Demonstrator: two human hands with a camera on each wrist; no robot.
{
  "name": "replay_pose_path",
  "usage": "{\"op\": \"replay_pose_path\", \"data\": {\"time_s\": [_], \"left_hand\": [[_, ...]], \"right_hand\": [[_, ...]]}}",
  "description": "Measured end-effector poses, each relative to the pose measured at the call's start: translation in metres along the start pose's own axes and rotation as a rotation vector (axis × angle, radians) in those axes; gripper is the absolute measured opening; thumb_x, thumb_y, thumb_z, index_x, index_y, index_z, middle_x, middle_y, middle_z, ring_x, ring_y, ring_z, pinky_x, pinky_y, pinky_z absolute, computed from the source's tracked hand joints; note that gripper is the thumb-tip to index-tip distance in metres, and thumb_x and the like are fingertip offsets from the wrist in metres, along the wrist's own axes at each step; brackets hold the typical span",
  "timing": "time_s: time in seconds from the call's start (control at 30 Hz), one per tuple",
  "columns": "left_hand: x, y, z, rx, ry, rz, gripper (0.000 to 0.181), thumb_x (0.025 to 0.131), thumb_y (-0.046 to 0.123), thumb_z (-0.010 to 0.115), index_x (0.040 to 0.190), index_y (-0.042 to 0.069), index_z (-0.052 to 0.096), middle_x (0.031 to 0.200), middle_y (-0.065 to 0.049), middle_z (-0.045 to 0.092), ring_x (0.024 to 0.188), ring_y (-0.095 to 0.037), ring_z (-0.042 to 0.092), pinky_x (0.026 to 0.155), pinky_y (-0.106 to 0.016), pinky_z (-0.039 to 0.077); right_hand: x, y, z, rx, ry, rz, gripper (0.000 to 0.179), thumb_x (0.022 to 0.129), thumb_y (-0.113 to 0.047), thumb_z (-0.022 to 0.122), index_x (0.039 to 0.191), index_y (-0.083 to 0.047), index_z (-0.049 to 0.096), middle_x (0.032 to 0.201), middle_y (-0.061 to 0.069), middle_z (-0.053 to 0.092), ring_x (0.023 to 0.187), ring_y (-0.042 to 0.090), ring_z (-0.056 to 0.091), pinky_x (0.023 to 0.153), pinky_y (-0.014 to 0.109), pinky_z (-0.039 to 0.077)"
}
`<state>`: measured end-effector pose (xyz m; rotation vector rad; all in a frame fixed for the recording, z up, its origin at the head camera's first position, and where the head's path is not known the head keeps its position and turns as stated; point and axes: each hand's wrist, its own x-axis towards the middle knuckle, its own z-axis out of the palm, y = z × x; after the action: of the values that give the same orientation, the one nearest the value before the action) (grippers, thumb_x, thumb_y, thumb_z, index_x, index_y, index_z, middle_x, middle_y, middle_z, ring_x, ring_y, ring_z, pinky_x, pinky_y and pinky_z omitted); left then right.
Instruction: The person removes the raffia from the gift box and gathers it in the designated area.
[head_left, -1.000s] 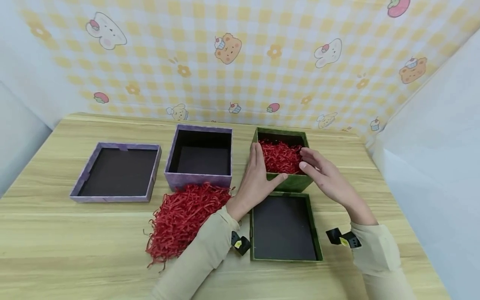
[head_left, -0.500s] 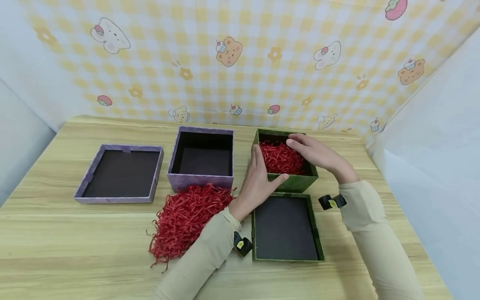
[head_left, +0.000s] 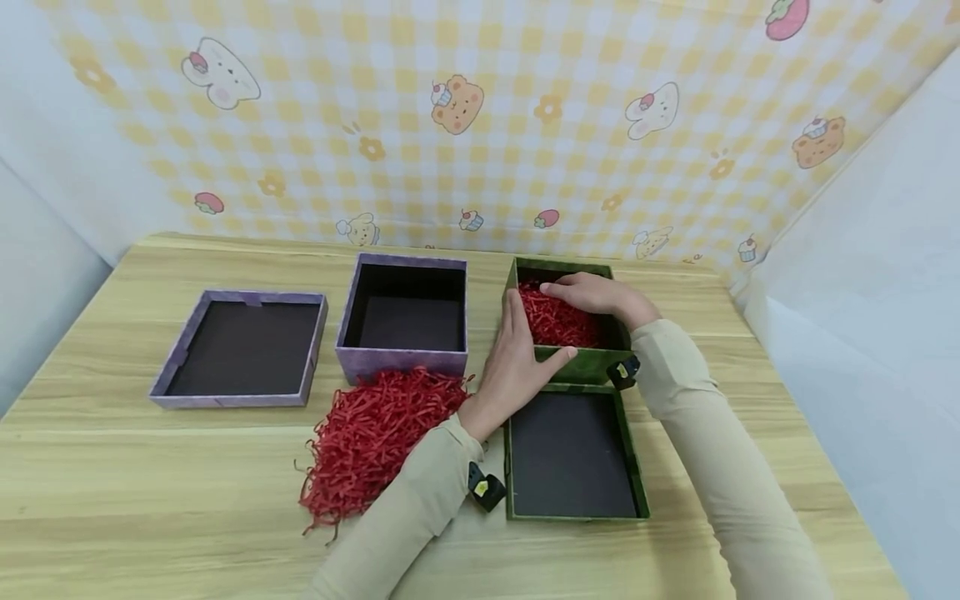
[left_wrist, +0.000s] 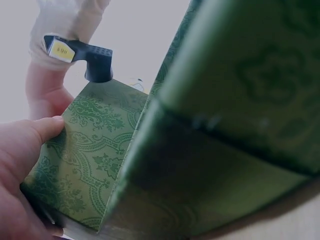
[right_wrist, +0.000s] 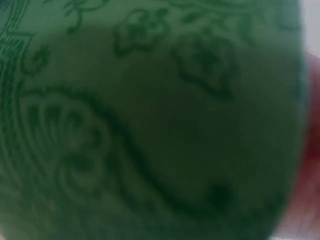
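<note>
Red shredded paper (head_left: 558,325) partly fills an uncovered green patterned box (head_left: 573,364) at the back, right of centre. My left hand (head_left: 516,371) steadies this box: its straight fingers lie against the left wall, the thumb over the front. In the left wrist view, the left thumb (left_wrist: 48,128) lies by the edge of the green wall. My right hand (head_left: 596,296) reaches over the right wall and rests on the shredded paper, its thumb outstretched; its other fingertips are mostly hidden. The right wrist view is filled by the box's green wall (right_wrist: 150,125).
A green lid (head_left: 573,454) lies inside up before the box. To the left stand an uncovered purple box (head_left: 401,361) and its upturned purple lid (head_left: 240,346). A loose heap of red shredded paper (head_left: 378,437) lies on the wooden table (head_left: 187,500) by my left forearm.
My right hand has moved from the box's right rim, up and leftward, then down onto the shredded paper inside. My left hand has kept its place at the box.
</note>
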<state>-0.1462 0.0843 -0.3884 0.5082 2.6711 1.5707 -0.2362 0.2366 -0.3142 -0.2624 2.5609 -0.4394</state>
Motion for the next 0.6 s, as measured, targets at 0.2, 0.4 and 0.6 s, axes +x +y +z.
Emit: {"op": "replay_pose_path", "data": {"time_s": [0.2, 0.4, 0.6], "left_hand": [[0.0, -0.001, 0.001, 0.005, 0.002, 0.002, 0.102, 0.086, 0.048, 0.061, 0.148, 0.004, -0.007, 0.154, -0.014, -0.009, 0.14, -0.023, -0.002, 0.109, -0.042, 0.016], [-0.001, 0.0, 0.001, 0.006, 0.003, -0.006, 0.102, 0.086, 0.049, 0.061, 0.148, 0.006, -0.007, 0.154, -0.012, -0.009, 0.14, -0.022, -0.001, 0.109, -0.042, 0.018], [-0.001, 0.0, 0.0, 0.012, 0.003, -0.005, 0.102, 0.085, 0.05, 0.061, 0.148, 0.007, -0.008, 0.154, -0.011, -0.009, 0.14, -0.023, 0.0, 0.109, -0.042, 0.018]], "right_hand": [[0.014, 0.001, 0.01, -0.02, -0.044, 0.028, 0.071, 0.097, -0.053, 0.031, 0.144, 0.0, 0.03, 0.147, 0.023, 0.026, 0.135, 0.038, 0.021, 0.106, 0.052, 0.018], [0.019, -0.001, 0.02, -0.011, -0.061, 0.041, 0.071, 0.097, -0.053, 0.03, 0.146, -0.001, 0.026, 0.148, 0.022, 0.024, 0.135, 0.037, 0.022, 0.106, 0.051, 0.018], [0.019, -0.003, 0.022, 0.023, -0.049, 0.023, 0.071, 0.096, -0.052, 0.032, 0.147, -0.004, 0.023, 0.149, 0.02, 0.024, 0.135, 0.035, 0.022, 0.106, 0.051, 0.019]]}}
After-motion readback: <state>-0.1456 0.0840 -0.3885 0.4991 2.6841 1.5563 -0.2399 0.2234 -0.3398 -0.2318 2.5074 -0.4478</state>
